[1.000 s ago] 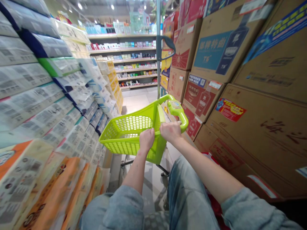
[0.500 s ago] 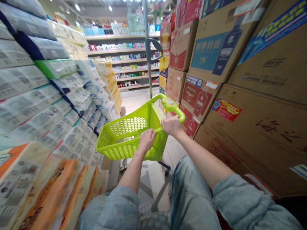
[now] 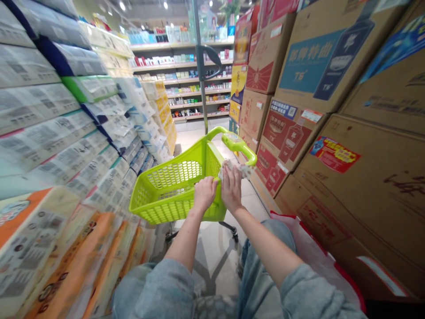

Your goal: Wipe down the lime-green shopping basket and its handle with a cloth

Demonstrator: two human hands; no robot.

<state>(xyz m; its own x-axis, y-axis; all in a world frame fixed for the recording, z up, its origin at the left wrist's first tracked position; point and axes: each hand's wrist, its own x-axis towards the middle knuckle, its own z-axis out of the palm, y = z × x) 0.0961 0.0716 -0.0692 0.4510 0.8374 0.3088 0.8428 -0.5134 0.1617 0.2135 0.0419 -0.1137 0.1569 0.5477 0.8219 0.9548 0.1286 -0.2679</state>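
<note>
A lime-green shopping basket cart [image 3: 171,212] stands in front of me, its perforated basket pointing left and its handle at the upper right. My left hand [image 3: 205,193] is closed around the near rim of the basket. My right hand [image 3: 231,184] presses a white patterned cloth [image 3: 246,171] against the basket's end wall, just below the handle [image 3: 247,153]. Part of the cloth sticks out to the right of my fingers; the rest lies hidden under the hand. A grey pole [image 3: 203,95] with a dark loop rises behind the handle.
Stacked packs of paper [image 3: 36,106] line the left side, with orange packs [image 3: 73,261] nearest me. Cardboard cartons [image 3: 361,177] are piled along the right. A red-edged bag [image 3: 315,248] lies by my right knee. Stocked shelves [image 3: 186,82] stand at the back.
My right hand has turned from a grip at the basket's corner to fingers pointing up, and the cloth now shows under it. The left hand stays on the rim. The red-edged bag shows more.
</note>
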